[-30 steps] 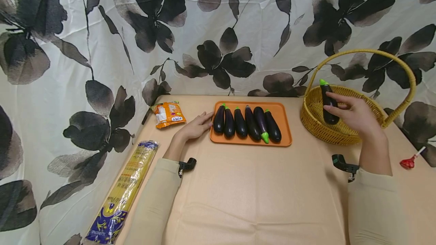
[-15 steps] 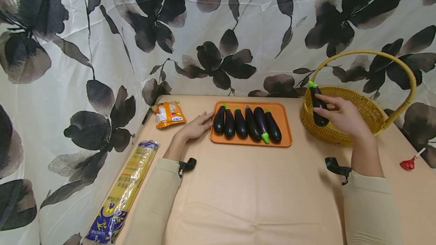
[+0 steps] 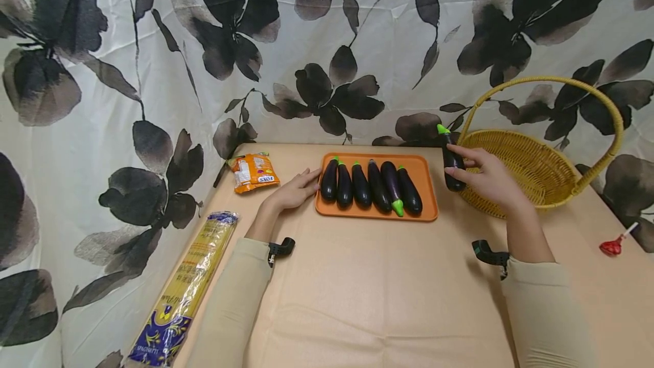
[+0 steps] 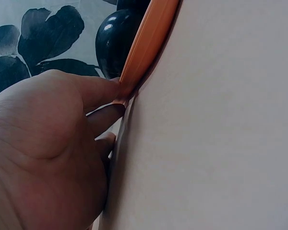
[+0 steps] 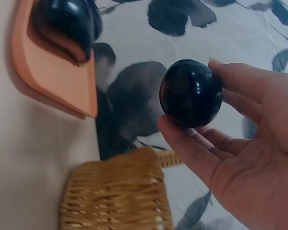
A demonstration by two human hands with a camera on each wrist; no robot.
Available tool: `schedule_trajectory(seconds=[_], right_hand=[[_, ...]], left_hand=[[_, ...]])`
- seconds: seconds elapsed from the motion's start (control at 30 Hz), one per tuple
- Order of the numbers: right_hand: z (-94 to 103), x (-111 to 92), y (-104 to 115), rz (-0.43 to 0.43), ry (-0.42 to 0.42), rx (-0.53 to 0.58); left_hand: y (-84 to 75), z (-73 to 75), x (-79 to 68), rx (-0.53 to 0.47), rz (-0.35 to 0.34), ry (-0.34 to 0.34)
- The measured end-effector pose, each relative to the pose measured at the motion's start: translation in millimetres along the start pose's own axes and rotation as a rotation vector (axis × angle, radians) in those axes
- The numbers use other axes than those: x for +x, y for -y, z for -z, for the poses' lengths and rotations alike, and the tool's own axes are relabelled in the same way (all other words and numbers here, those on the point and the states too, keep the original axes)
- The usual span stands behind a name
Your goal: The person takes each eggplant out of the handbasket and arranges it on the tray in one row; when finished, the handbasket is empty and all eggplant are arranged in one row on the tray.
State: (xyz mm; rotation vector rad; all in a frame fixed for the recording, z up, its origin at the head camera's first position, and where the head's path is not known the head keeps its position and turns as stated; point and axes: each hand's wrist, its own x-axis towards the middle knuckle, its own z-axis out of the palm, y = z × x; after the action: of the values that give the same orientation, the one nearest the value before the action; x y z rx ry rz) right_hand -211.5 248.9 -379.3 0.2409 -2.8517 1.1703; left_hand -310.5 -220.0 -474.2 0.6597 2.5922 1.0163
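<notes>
My right hand [image 3: 487, 178] pinches a small dark purple eggplant [image 3: 452, 161] between thumb and fingers, its green stem end up. It is in the air between the basket and the tray, left of the basket's rim; the right wrist view shows its round dark end [image 5: 189, 93]. Several more eggplants [image 3: 379, 186] lie side by side on an orange tray [image 3: 429, 209], most with stems pointing away and one with its green stem toward me. My left hand [image 3: 293, 189] rests at the tray's left edge, its extended fingers and thumb touching the rim [image 4: 146, 48].
A yellow wicker basket [image 3: 536, 169] with a tall arched handle stands at the right. An orange snack packet [image 3: 254, 172] lies at the back left, and a spaghetti pack [image 3: 186, 288] along the left edge. A red lollipop [image 3: 611, 245] lies far right. Floral cloth hangs behind.
My right hand has carried the eggplant leftward from above the basket's inside, past its left rim toward the tray. The left hand and the tray have stayed in place.
</notes>
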Motion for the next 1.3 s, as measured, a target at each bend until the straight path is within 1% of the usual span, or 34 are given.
schedule_trajectory(seconds=[0.2,0.4,0.57,0.67,0.8,0.93,1.07,1.3], right_hand=[[-18.5,4.9,-0.8,0.032,0.026,-0.040],[-34.9,8.8,-4.1,0.031,0.078,-0.033],[-45.4,12.1,-5.4,0.046,0.087,-0.046],[-48.8,14.3,-6.9,0.039,0.098,-0.061],[-52.9,16.9,-8.7,0.022,0.131,-0.086],[-56.2,19.0,-11.0,0.022,0.166,-0.115],[-57.9,19.1,-13.6,0.020,0.178,-0.122],[-61.5,19.9,-16.2,0.062,0.177,-0.155]], left_hand=[[1.3,-1.1,0.3,-0.002,0.002,-0.002],[1.2,-1.5,-0.3,0.008,0.001,0.001],[1.0,-1.4,-1.3,0.009,-0.005,-0.005],[0.9,-1.3,-1.6,0.007,-0.007,-0.008],[1.7,-1.0,-0.8,0.005,-0.006,-0.007],[2.9,-1.4,0.7,-0.003,-0.004,-0.005],[2.7,-1.4,1.0,-0.001,-0.007,0.001],[2.6,-1.8,1.2,0.011,-0.016,-0.001]])
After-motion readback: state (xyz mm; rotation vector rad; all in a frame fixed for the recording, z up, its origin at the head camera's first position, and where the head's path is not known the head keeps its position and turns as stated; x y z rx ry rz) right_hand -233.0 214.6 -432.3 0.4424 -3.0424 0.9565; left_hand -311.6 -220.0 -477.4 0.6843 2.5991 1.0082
